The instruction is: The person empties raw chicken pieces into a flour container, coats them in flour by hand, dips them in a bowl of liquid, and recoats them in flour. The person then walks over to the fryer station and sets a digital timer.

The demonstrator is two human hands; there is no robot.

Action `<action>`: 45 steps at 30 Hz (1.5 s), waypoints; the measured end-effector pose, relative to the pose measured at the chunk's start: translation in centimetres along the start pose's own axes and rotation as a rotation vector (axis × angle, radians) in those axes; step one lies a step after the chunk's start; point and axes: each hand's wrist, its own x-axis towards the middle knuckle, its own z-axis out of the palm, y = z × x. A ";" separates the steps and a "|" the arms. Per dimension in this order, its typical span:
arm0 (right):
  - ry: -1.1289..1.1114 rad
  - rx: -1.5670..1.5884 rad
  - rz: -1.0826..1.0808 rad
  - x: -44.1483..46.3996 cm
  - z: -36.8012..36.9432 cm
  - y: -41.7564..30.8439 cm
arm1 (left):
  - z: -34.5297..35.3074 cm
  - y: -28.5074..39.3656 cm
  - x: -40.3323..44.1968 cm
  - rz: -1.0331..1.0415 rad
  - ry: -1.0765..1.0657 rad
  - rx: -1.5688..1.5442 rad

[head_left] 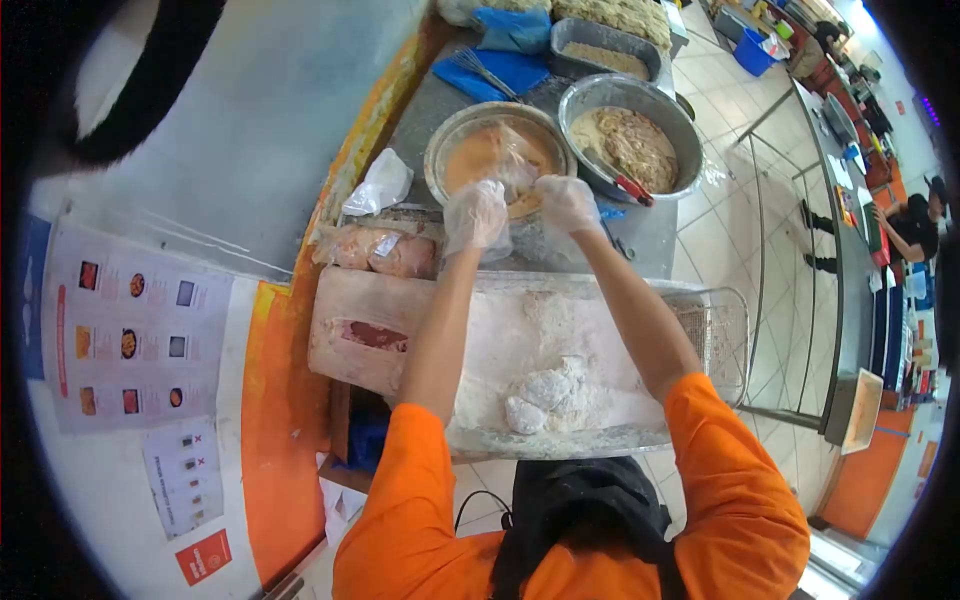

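Both my hands wear loose clear plastic gloves and reach over a round metal bowl (pixel 436 190) of orange-brown batter. A crumpled clear plastic bag (pixel 515 150) hangs over the batter, with something pinkish at its lower part that I cannot make out. My left hand (pixel 478 213) is closed on the bag's near left side. My right hand (pixel 568 205) pinches its right side. Nearer to me, below my forearms, lies a wide metal tray (pixel 560 443) of white flour. Flour-coated pieces (pixel 543 395), apparently chicken, rest in it.
Right of the batter stands a large metal bowl (pixel 690 150) of wet marinated meat with red-handled tongs (pixel 632 188). Packed raw meat (pixel 385 250) and a floury box (pixel 360 330) lie left. A wire basket (pixel 715 335) adjoins the tray. Another person (pixel 910 225) stands far right.
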 end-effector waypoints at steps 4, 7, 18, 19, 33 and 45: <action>0.162 -0.061 -0.341 -2.0 5.7 4.4 | 2.4 -1.4 -1.6 -0.022 -0.107 0.106; 0.175 0.048 -0.331 -2.3 6.7 5.1 | 1.1 -0.4 -1.8 0.096 -0.070 0.144; -0.035 -0.047 -0.174 -7.2 3.4 3.1 | 0.3 0.4 -5.2 0.130 -0.250 0.112; -0.090 -0.060 -0.140 -7.8 2.5 2.5 | 1.0 0.1 -5.7 0.168 -0.220 0.108; -0.550 -0.192 0.322 -18.2 1.4 7.7 | -1.0 6.9 -24.1 0.327 -0.669 0.038; -0.200 0.283 0.153 -21.5 4.8 0.9 | 0.8 10.9 -30.6 0.093 -0.719 -0.210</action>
